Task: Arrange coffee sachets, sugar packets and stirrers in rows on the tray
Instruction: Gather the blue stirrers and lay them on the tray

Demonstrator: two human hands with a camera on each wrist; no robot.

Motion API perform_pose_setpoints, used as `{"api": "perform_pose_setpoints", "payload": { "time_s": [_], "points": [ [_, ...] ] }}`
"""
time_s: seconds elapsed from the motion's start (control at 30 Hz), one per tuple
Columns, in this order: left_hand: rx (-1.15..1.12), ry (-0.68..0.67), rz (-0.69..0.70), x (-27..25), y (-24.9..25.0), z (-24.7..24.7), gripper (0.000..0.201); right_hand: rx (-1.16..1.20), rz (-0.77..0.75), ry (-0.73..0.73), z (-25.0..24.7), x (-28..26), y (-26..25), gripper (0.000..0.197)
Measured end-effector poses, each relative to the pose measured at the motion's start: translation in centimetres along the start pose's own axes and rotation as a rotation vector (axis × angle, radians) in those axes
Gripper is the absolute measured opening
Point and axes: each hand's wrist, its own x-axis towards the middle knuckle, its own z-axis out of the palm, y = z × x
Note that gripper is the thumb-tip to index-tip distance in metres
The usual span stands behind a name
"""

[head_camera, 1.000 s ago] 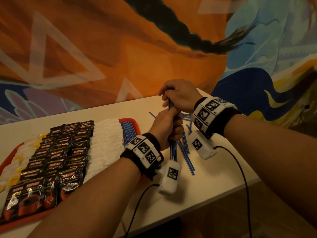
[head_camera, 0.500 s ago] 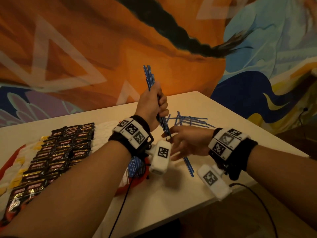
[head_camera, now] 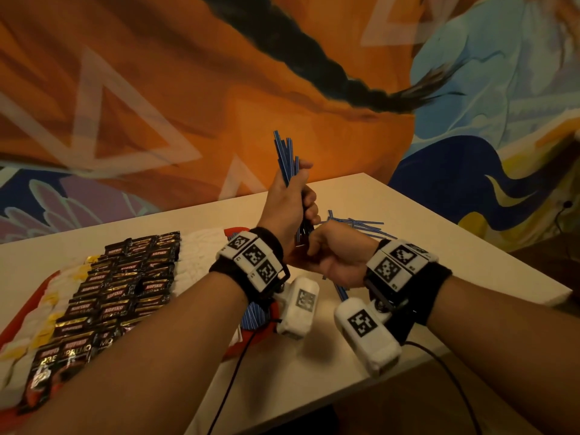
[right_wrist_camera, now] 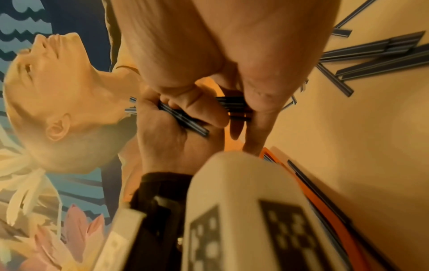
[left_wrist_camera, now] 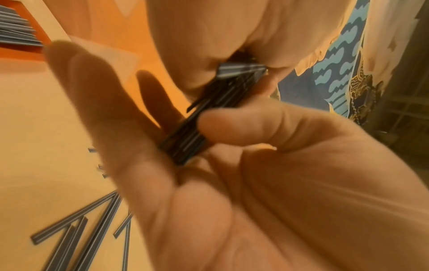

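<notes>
Stirrers (head_camera: 286,158), blue with pale stripes, one bundle: held upright at the centre of the head view, tips fanning unevenly above the fist. Left hand (head_camera: 287,208) forms the upper grip, fingers curled tight round the middle of the bundle. Right hand (head_camera: 337,257) forms the lower grip just beneath, touching the left, thumb and fingers closed on the bundle's bottom end; in the left wrist view the bundle (left_wrist_camera: 192,133) sits pinched between a thumb and the fingers of one hand, its far end buried in the other.

Loose stirrers (head_camera: 357,222): scattered on the counter (head_camera: 408,215) right of centre behind the hands, lying crossed at several angles; more (left_wrist_camera: 88,229) at lower left of the left wrist view.

Tray (head_camera: 270,328), red, left half of the head view, on the counter. Contents, right to left: a row of stirrers (head_camera: 251,315) partly hidden under the left wrist; white sugar packets (head_camera: 201,249); dark coffee sachets (head_camera: 125,287) in overlapping columns; pale and yellow packets (head_camera: 47,302) along the left edge.

Wristbands with black-and-white markers (head_camera: 254,257) on both wrists, cables trailing to the lower frame.

Painted mural (head_camera: 157,89), orange and blue, fills the upper frame.
</notes>
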Motion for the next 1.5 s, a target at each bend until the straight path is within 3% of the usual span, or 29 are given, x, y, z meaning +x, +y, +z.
{"api": "perform_pose_setpoints", "payload": {
  "time_s": [0.17, 0.3, 0.4, 0.47, 0.53, 0.57, 0.63, 0.73, 0.87, 0.97, 1.1, 1.27, 1.5],
  "points": [
    [-0.007, 0.051, 0.023, -0.1, -0.3, 0.4, 0.01, -0.011, -0.056, -0.108, 0.4, -0.6, -0.5, 0.05],
    [0.157, 0.046, -0.022, -0.2, 0.3, -0.3, 0.014, -0.34, -0.086, -0.069, 0.4, -1.3, -1.8, 0.045],
    [0.354, -0.026, -0.041, -0.4, 0.9, -1.2, 0.028, -0.662, -0.396, 0.181, 0.4, -1.3, -5.1, 0.055],
    [0.518, -0.077, -0.077, -0.4, 1.1, -1.7, 0.035, -0.902, -0.715, 0.391, 0.9, -1.7, -7.6, 0.05],
    [0.746, -0.147, -0.074, -0.4, 1.4, -1.9, 0.038, -1.114, -0.907, 0.476, 1.5, -2.1, -9.0, 0.04],
    [0.86, -0.192, -0.052, -0.5, 1.7, -1.8, 0.04, -1.245, -0.903, 0.452, 1.9, -2.1, -9.0, 0.036],
    [1.06, -0.246, 0.036, -0.9, 2.4, -1.6, 0.043, -1.513, -0.747, 0.365, 2.6, -1.7, -8.2, 0.046],
    [1.295, -0.298, 0.092, -1.3, 3.6, -2.1, 0.03, -1.671, -0.579, 0.257, 2.5, -1.3, -6.7, 0.051],
    [1.548, -0.261, -0.043, -1.3, 4.5, -3.8, 0.037, -1.799, -0.433, 0.048, 2.9, -2.6, -5.8, 0.017],
    [1.613, -0.245, -0.023, -2.0, 5.4, -4.1, 0.017, -2.057, -0.449, 0.11, 4.5, -3.6, -4.9, 0.011],
    [1.582, -0.207, 0.091, -3.1, 6.1, -4.5, 0.043, -2.247, -0.528, 0.283, 5.9, -3.8, -3.7, 0.028],
    [1.572, -0.225, 0.104, -4.5, 6.4, -5.7, 0.055, -2.255, -0.603, 0.376, 7.3, -3.7, -2.2, 0.012],
    [1.589, -0.231, 0.137, -6.2, 7.3, -7.5, 0.053, -2.22, -0.691, 0.386, 8.9, -3.8, -0.4, 0.018]
  ]
}}
